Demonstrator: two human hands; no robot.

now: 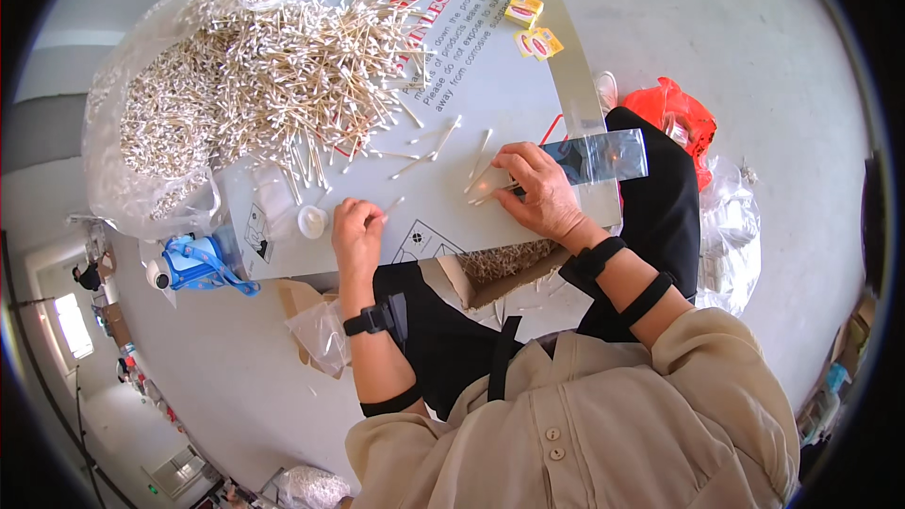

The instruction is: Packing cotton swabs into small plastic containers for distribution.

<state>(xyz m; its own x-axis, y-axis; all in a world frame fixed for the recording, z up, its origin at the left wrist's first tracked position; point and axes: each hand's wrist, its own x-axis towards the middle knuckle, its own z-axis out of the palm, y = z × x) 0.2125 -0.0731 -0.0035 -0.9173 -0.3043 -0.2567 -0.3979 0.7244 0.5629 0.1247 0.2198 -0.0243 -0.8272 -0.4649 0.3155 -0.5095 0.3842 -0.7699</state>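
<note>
A big heap of cotton swabs spills from a clear plastic bag across the left of the table. My left hand is closed in a pinch near the front edge, with a single cotton swab sticking out from its fingertips. Farther right, my right hand curls palm down over a few cotton swabs, whose tips point left out of its grip. Beside that hand, a bluish clear plastic packet lies over the table's right edge. A few loose swabs lie between the heap and my hands.
Small yellow boxes sit at the far right of the table. A round white lid is left of my left hand, and a blue-strapped bottle stands beyond. Below the front edge, a cardboard box holds swabs. A red bag lies right.
</note>
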